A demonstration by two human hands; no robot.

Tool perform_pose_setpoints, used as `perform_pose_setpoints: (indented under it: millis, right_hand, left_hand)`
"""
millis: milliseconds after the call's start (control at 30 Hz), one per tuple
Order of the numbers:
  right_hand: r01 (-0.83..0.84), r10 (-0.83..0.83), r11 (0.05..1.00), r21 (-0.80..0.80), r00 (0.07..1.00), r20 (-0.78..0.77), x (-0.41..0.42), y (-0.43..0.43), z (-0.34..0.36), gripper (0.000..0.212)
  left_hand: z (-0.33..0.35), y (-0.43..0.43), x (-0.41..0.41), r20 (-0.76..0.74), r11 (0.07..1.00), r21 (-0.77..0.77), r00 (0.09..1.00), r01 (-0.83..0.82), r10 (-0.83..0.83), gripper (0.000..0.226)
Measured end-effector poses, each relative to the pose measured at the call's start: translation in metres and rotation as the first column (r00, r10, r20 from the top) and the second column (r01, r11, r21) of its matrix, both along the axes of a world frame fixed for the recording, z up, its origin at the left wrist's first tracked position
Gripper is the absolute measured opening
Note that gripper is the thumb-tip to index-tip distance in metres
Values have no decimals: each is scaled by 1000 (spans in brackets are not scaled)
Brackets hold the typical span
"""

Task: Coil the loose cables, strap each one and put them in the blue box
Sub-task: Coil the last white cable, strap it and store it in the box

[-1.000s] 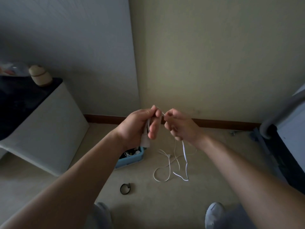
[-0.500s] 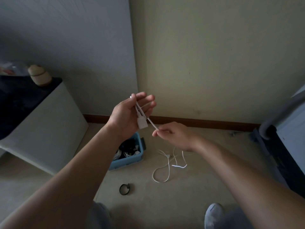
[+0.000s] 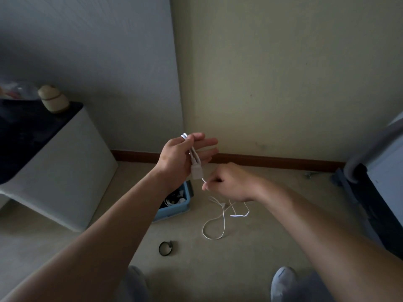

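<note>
I see the left hand (image 3: 181, 158) pinning the folded cable (image 3: 195, 172) under its thumb, fingers nearly straight. The right hand (image 3: 231, 182) pinches the strand just below the plug. The rest trails on the floor beside the box (image 3: 174, 211) (a strap (image 3: 165, 248) lies nearby).

A white counter (image 3: 54, 171) with a dark top stands against the grey wall. A beige jar (image 3: 53, 99) sits on the counter's back corner. Right of the counter, a brown skirting board (image 3: 272, 161) runs along the cream wall.
</note>
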State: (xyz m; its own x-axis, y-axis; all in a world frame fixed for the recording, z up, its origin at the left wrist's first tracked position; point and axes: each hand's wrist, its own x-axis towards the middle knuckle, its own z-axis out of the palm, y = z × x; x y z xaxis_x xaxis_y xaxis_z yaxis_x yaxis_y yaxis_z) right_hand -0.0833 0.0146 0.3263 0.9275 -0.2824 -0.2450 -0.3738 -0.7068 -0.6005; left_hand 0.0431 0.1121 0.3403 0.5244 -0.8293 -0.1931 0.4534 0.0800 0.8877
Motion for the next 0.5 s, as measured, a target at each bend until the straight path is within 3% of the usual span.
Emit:
perform_pose_setpoints:
  millis: [200,333,400,500]
  right_hand:
    - [24,-23,1000,-3,983,182,-5,-4,14,20]
    - [55,-123,975,214,940,317,-10,-16,12,23]
    - [19,-134,944,328,933,333,-12,-25,11,25]
    - [25,-143,946,324,926,348,-13,-33,14,33]
  left_hand:
    - [-7,1,-2,190,990,111,976,84,-104,29]
    - [-10,3,-3,400,952,266,881,153,-254,38]
    - [-10,5,-5,341,933,274,883,235,-323,41]
    - [-6,6,-10,262,896,273,870,350,-419,39]
